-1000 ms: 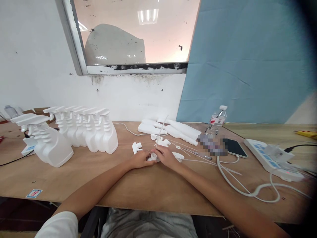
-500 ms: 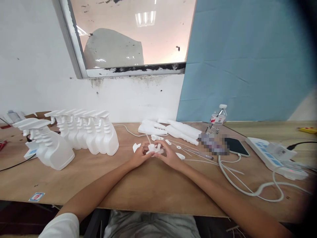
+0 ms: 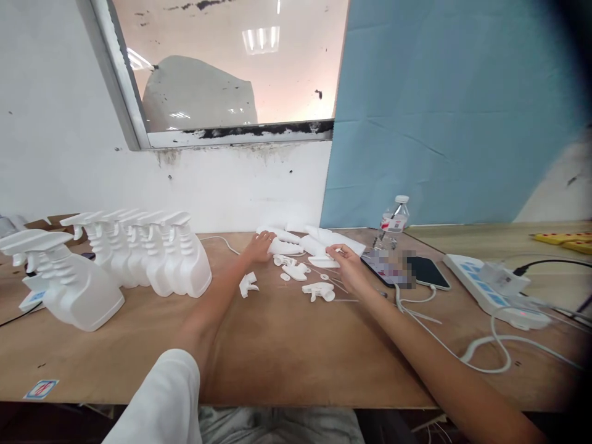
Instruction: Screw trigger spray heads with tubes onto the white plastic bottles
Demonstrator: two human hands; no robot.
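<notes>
At the back of the table my left hand is closed over the left end of a white plastic bottle lying on its side. My right hand pinches a flat white sprayer cover by its right end, just in front of other lying white bottles. Between my arms rests a white trigger sprayer head, apart from both hands. Other white sprayer parts and a white trigger piece are scattered close by.
White spray bottles stand in a row on the left. To the right are a clear water bottle, a phone, a power strip and looping white cables. A wall with a window rises behind the table.
My hands have parted and the sprayer head now lies on the table. My left hand has moved back to a lying bottle; my right has moved right and taken hold of a flat cover.
</notes>
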